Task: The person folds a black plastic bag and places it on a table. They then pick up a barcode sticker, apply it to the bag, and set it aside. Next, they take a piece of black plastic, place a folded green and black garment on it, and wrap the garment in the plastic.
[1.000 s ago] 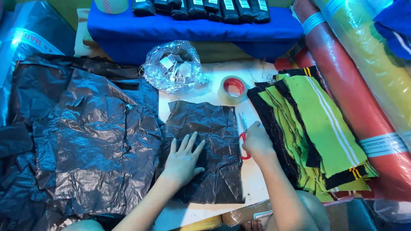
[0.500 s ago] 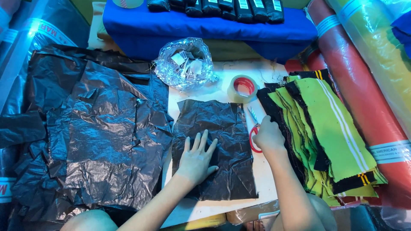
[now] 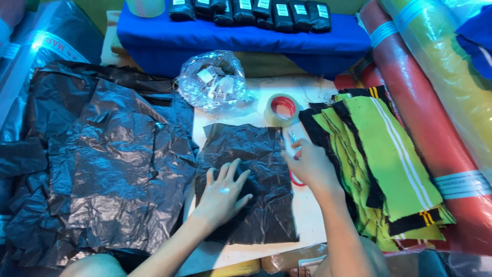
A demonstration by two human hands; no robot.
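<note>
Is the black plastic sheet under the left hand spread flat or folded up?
Spread flat: the black plastic sheet lies open on the table, left hand pressing it.

Right hand (image 3: 309, 165) has shifted from the right edge of the black plastic sheet (image 3: 251, 179) up to its upper right corner — fingers now over the scissors (image 3: 293, 154) with red handles, just below the tape roll (image 3: 282, 109). Left hand (image 3: 224, 192) has its fingers spread a little wider on the sheet. Camera view has drifted — the whole scene sits slightly lower in frame.
</note>
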